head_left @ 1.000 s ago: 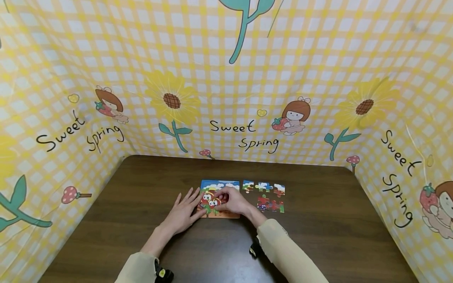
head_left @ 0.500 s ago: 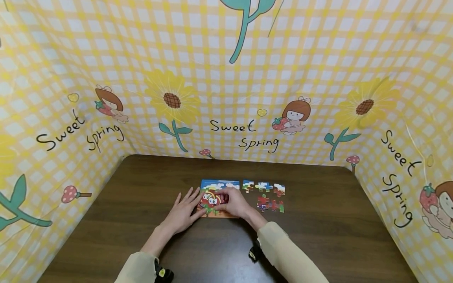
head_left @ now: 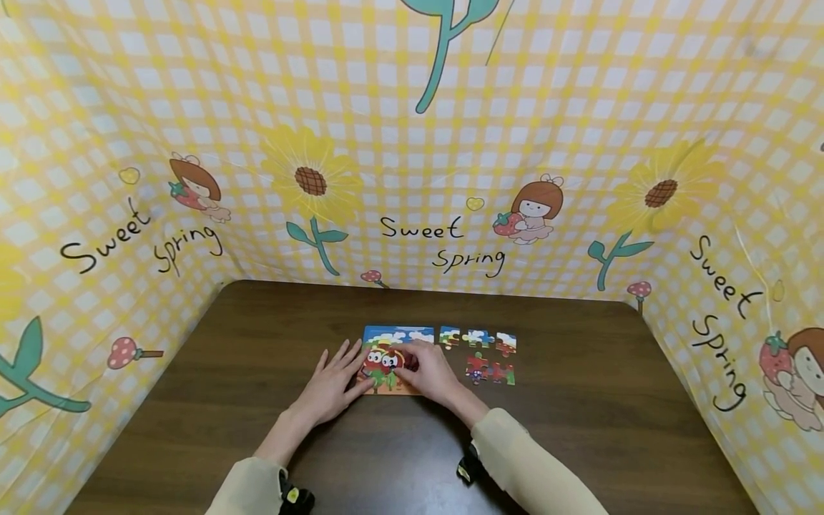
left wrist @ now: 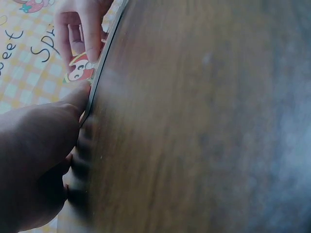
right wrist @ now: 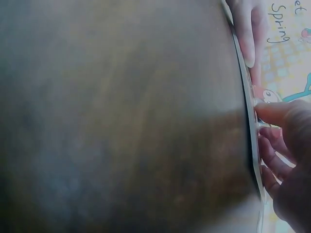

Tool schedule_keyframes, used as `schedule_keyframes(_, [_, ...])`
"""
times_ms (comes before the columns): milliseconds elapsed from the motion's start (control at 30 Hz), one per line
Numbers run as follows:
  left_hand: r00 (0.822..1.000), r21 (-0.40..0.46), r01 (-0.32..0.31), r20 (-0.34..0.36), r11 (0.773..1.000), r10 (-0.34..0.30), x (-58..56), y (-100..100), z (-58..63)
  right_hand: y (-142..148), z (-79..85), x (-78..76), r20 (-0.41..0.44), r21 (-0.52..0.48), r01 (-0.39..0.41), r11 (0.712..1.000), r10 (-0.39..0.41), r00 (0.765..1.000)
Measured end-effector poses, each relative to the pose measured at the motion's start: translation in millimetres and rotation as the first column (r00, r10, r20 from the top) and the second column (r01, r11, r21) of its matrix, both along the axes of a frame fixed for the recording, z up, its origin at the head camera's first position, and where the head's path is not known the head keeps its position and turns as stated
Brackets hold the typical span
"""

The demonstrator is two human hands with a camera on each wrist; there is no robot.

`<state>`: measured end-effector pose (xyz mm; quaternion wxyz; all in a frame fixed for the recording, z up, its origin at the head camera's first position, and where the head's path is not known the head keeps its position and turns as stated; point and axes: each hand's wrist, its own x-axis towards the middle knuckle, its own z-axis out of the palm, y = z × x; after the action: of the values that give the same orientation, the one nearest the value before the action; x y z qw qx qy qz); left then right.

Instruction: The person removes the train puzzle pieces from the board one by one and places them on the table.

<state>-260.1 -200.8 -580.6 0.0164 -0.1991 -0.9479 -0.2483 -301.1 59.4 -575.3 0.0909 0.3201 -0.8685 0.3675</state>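
Note:
A jigsaw puzzle board (head_left: 399, 335) lies mid-table, printed with blue sky, clouds and red cartoon characters with big eyes. My left hand (head_left: 330, 384) rests on its left edge, fingers straight and spread. Over the board's right half is my right hand (head_left: 433, 370), its thumb and forefinger pinching a puzzle piece (head_left: 390, 360) with an eye on it. In the left wrist view the piece (left wrist: 80, 69) stands tilted at the right fingertips. The right hand covers the board's right part. From the right wrist view, the thumb is close to the board's near edge.
Right of the board lie loose puzzle pieces in two rows: sky pieces (head_left: 478, 338) behind, red pieces (head_left: 491, 369) in front. The dark wooden table (head_left: 579, 400) is walled by a yellow checked cloth (head_left: 412, 157). Each wrist bears a black camera strap (head_left: 468, 466).
My right thumb has shifted up towards the forefinger and the pinched piece has turned slightly, its eye now beside the other printed eyes. My left hand stays put on the board.

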Motion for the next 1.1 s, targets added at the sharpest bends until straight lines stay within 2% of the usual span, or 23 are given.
schedule_keyframes(67, [1.000,0.005,0.000,0.005,1.000,0.000,1.4,0.7,3.3,-0.1,1.4,0.1,0.013,-0.037,0.017,0.999,-0.016,1.000])
schedule_keyframes(167, [1.000,-0.012,0.000,0.010,1.000,0.000,4.3,2.7,9.7,-0.3,9.9,2.5,0.113,-0.093,0.070,0.993,-0.059,0.992])
schedule_keyframes(267, [1.000,-0.049,-0.004,0.023,0.999,0.005,6.3,3.8,14.9,0.8,16.7,2.7,0.236,-0.143,0.116,0.983,-0.080,0.969])
schedule_keyframes(400, [0.999,-0.089,-0.008,0.045,0.996,0.012,7.0,4.3,17.8,6.2,21.9,1.3,0.345,-0.201,0.145,0.969,-0.068,0.936])
schedule_keyframes(567, [1.000,-0.052,-0.002,0.031,0.999,0.003,6.6,3.3,14.0,14.7,28.6,-3.3,0.463,-0.258,0.210,0.943,-0.070,0.883])
schedule_keyframes(733, [1.000,0.011,0.000,0.016,1.000,0.000,3.8,0.7,3.2,23.5,33.8,-6.3,0.531,-0.283,0.254,0.925,-0.070,0.845])
schedule_keyframes(900, [1.000,0.011,0.000,-0.009,1.000,0.000,1.7,-1.3,-2.7,35.9,37.6,-5.7,0.591,-0.292,0.266,0.919,-0.045,0.805])
schedule_keyframes(1000, [1.000,0.020,-0.002,-0.003,1.000,0.002,0.8,-1.5,-3.3,46.5,38.8,-3.2,0.597,-0.260,0.257,0.931,-0.054,0.800])
schedule_keyframes(1100, [1.000,0.022,-0.002,0.002,1.000,0.002,0.5,-2.0,-3.5,58.3,38.8,-0.2,0.575,-0.224,0.228,0.948,-0.060,0.816])
